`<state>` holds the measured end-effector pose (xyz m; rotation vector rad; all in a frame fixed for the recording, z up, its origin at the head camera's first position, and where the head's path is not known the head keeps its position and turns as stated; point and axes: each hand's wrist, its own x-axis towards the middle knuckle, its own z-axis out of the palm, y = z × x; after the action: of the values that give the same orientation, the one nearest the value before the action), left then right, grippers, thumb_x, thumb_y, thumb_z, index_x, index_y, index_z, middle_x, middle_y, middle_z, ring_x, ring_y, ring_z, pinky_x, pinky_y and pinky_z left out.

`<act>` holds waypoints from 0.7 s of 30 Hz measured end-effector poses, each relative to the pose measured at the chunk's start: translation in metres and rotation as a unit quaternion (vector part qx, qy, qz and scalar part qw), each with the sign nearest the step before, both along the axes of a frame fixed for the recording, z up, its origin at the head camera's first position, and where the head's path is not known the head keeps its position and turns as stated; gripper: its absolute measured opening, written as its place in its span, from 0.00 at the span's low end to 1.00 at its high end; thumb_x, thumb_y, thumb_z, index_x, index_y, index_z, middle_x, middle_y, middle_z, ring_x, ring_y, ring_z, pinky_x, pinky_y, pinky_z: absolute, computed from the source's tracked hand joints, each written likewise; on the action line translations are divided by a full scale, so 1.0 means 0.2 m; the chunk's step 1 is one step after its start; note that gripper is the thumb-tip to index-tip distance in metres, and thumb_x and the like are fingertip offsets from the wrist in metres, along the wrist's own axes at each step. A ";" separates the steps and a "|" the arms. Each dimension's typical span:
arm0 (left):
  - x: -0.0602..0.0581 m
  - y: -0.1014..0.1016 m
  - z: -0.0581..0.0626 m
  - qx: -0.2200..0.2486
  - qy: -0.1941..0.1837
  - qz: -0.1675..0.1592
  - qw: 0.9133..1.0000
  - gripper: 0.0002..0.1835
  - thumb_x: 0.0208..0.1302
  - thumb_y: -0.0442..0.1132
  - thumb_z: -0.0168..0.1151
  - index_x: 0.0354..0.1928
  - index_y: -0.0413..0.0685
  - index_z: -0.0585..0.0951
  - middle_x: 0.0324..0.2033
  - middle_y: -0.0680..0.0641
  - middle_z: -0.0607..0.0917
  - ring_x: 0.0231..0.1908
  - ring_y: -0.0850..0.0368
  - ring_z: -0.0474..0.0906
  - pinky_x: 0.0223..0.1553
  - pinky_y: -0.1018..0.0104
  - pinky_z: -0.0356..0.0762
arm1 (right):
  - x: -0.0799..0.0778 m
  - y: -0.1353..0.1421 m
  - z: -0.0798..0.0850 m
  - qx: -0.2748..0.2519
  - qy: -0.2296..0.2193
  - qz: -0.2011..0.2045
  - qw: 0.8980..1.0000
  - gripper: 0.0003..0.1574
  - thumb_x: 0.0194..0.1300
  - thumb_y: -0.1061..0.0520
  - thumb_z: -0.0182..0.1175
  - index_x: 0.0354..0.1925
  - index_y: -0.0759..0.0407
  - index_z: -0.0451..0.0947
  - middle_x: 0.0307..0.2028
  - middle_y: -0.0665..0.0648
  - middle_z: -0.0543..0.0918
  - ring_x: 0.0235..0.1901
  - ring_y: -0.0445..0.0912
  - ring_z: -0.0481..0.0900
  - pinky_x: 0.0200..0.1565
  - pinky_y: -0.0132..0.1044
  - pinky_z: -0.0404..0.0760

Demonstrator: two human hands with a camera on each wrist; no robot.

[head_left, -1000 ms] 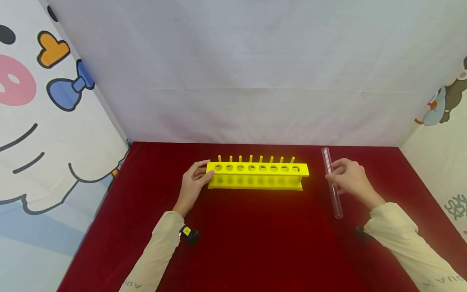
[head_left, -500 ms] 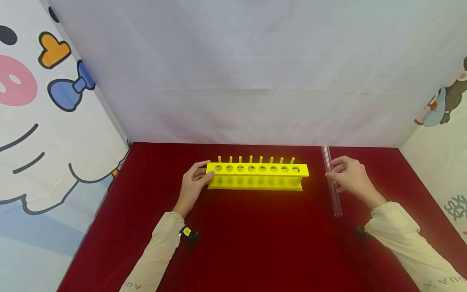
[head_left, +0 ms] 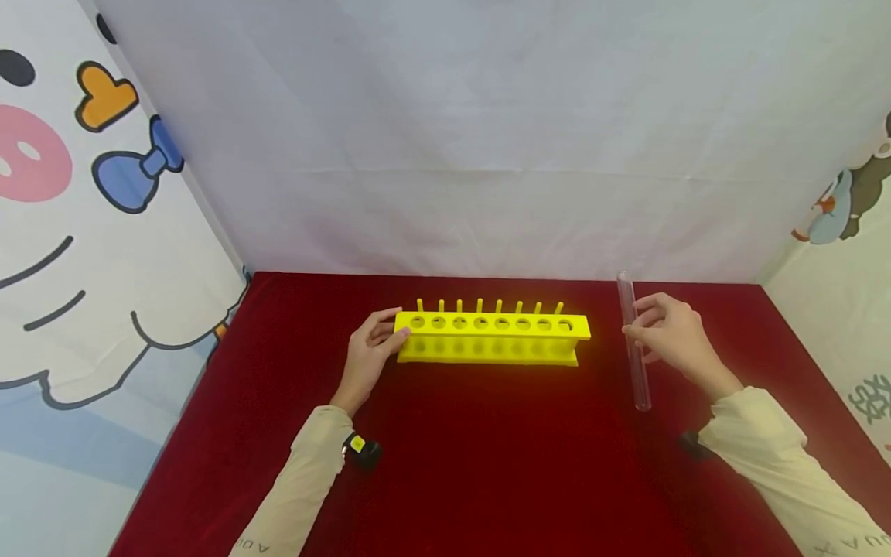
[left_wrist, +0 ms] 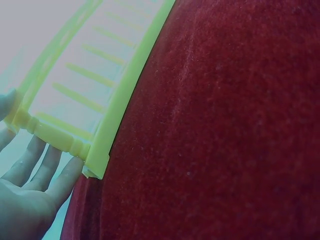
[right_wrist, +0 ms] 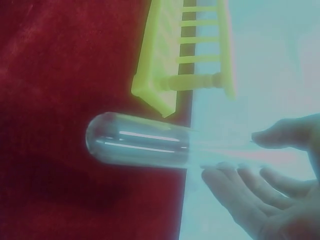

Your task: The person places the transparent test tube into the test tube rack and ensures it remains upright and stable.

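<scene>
A yellow test tube rack point(head_left: 490, 325) stands near the middle of the table, with a row of round holes along its top and a row of pegs behind. My left hand point(head_left: 365, 348) grips its left end, thumb on the top plate. In the left wrist view, fingers point(left_wrist: 65, 182) lie against the rack's end post point(left_wrist: 52, 136). To the right of the rack, my right hand point(head_left: 671, 333) pinches a clear glass test tube point(head_left: 638, 379) between thumb and fingers. The right wrist view shows the tube's rounded closed end point(right_wrist: 102, 140) pointing away from the hand, apart from the rack.
A dark red cloth point(head_left: 487, 464) covers the table. A pale curtain point(head_left: 487, 155) hangs behind its far edge. Printed cartoon cloths stand at the left point(head_left: 104, 271) and right point(head_left: 849, 309). A black wrist device point(head_left: 363, 451) sits by the left cuff.
The right hand has risen slightly with the test tube, and the tube has turned a little more upright in the head view. The left hand and the rack have stayed in place.
</scene>
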<state>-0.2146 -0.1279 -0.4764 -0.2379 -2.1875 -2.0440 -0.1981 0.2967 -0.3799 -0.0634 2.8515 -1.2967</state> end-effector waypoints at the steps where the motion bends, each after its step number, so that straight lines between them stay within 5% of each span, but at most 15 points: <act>1: 0.00 0.00 0.00 0.000 0.000 0.000 1.000 0.23 0.54 0.47 0.61 0.54 0.55 0.72 0.40 0.43 0.78 0.40 0.45 0.76 0.37 0.63 0.77 | 0.00 0.00 0.00 0.001 0.003 0.003 1.000 0.30 0.54 0.51 0.62 0.49 0.65 0.65 0.34 0.65 0.77 0.25 0.51 0.80 0.22 0.42 0.78; 12: -0.01 -0.01 -0.01 0.000 0.003 -0.006 1.000 0.23 0.55 0.47 0.61 0.54 0.56 0.72 0.41 0.43 0.78 0.40 0.47 0.76 0.38 0.63 0.77 | 0.01 -0.03 0.03 -0.006 0.031 0.003 1.000 0.28 0.54 0.52 0.62 0.50 0.62 0.66 0.34 0.63 0.76 0.27 0.52 0.79 0.22 0.40 0.79; 21: -0.08 -0.03 -0.15 -0.007 0.024 -0.003 1.000 0.29 0.52 0.54 0.61 0.56 0.52 0.70 0.40 0.47 0.79 0.38 0.53 0.77 0.36 0.65 0.77 | 0.02 -0.05 0.05 -0.014 0.040 -0.009 0.999 0.27 0.54 0.51 0.61 0.50 0.60 0.66 0.35 0.62 0.76 0.30 0.55 0.78 0.25 0.42 0.79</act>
<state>-0.2307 -0.1340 -0.5062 -0.2920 -2.1762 -2.0034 -0.1939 0.2875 -0.3706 -0.0932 2.9078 -1.3678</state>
